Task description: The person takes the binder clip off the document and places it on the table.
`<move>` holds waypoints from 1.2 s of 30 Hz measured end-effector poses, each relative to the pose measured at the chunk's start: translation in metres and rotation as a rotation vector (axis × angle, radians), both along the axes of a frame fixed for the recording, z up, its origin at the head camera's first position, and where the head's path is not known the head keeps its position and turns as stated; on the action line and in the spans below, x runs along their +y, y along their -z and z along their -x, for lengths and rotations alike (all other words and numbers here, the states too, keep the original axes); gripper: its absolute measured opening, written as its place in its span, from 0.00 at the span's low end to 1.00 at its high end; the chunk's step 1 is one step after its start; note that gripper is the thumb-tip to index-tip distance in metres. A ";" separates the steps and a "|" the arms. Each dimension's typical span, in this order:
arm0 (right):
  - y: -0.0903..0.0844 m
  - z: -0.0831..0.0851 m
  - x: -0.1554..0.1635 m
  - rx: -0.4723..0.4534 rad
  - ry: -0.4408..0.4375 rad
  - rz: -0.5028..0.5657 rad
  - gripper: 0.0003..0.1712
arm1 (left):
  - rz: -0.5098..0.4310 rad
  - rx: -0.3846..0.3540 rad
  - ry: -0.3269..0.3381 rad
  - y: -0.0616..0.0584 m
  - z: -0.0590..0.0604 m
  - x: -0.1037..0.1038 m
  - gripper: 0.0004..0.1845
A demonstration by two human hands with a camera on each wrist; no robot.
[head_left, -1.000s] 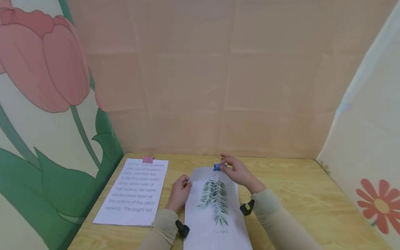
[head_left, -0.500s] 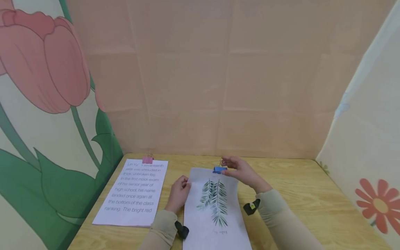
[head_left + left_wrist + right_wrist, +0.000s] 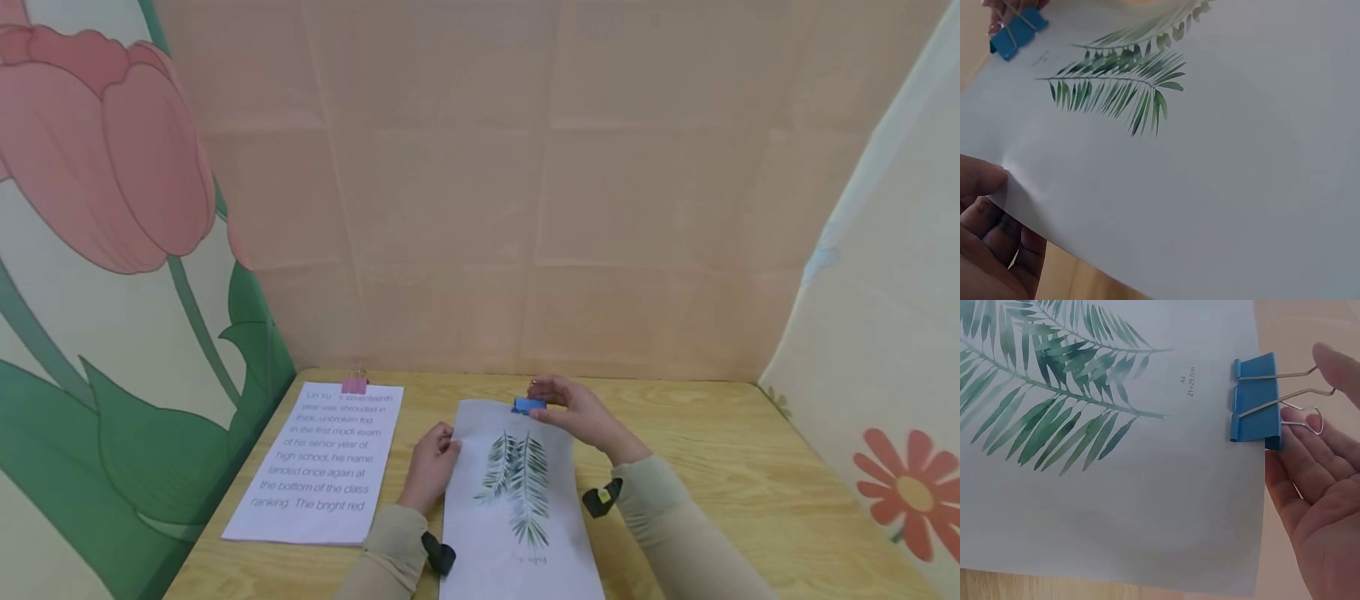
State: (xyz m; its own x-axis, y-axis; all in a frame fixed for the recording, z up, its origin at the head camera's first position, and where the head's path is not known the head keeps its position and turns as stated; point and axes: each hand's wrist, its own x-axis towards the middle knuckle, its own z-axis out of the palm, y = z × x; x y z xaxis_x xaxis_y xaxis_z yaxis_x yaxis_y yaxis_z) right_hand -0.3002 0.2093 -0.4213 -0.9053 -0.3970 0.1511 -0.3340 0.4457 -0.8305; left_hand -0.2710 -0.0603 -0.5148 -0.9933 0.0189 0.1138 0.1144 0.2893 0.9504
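A white sheet of paper [image 3: 487, 542] printed with green palm leaves [image 3: 1041, 400] lies in front of me in the head view. My left hand [image 3: 429, 468] pinches its left edge, thumb on top and curled fingers below, as the left wrist view shows. At the far edge a blue binder clip [image 3: 1257, 403] straddles the paper. My right hand [image 3: 588, 417] holds the clip by its wire handles [image 3: 1285, 375], thumb on the upper one and fingers behind the lower one. Small print [image 3: 1187, 382] reads A4 beside the clip.
To the left on the wooden table [image 3: 720, 500] lies a stack of printed text pages [image 3: 315, 467] with a pink binder clip [image 3: 355, 382] on its top edge. A peach backdrop [image 3: 525, 208] rises behind the table, with flower-patterned walls [image 3: 135, 400] at both sides.
My right hand has shifted slightly right and down, its fingers drawing in around the clip's handles. The blue clip now shows more of its face. My left hand has barely moved.
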 end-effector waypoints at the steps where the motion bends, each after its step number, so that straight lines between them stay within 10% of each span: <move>1: 0.001 0.001 0.000 0.005 0.000 -0.002 0.29 | -0.002 0.001 0.002 0.001 0.000 0.000 0.02; 16: 0.005 0.002 -0.002 0.031 0.052 0.014 0.23 | -0.013 0.007 0.018 0.007 0.003 0.001 0.02; 36: 0.012 0.005 0.013 0.013 0.333 0.240 0.33 | 0.009 -0.099 -0.044 0.009 0.004 0.007 0.02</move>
